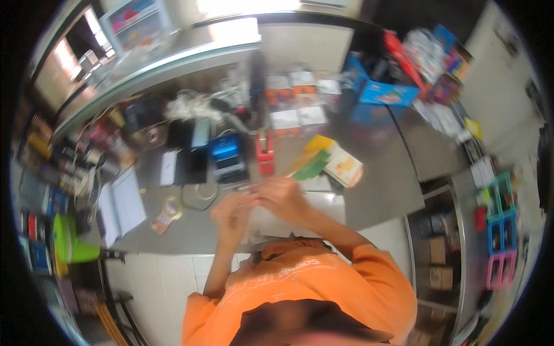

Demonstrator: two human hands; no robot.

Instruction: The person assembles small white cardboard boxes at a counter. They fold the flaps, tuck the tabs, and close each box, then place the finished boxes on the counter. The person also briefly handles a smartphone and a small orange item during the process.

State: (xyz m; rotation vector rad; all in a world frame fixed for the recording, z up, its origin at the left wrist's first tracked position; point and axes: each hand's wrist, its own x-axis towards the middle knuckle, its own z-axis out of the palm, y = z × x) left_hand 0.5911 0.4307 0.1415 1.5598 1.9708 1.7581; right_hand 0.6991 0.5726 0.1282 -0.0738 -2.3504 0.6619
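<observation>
My left hand (pixel 232 212) and my right hand (pixel 284 199) meet over the near edge of the grey desk, fingertips pinched close together. Whatever is between them is too small and blurred to make out. Below them lies a white sheet-like surface (pixel 329 209). Just beyond my right hand are a green card (pixel 312 166), a yellow item (pixel 318 145) and a cream booklet with an orange print (pixel 345 167). A red tape dispenser (pixel 265 155) stands farther back, with a blue-screened card-terminal-like device (pixel 227 154) to its left.
To the left are an open notebook (pixel 122 205), a tape roll (pixel 172 206) and a green bin (pixel 72 242). Small orange-and-white boxes (pixel 297 98) stand at the back. At the right sit a blue box (pixel 384 95), metal shelves (pixel 441 248) and coloured crates (pixel 502 230). A glass-topped ledge (pixel 173 56) spans the back left.
</observation>
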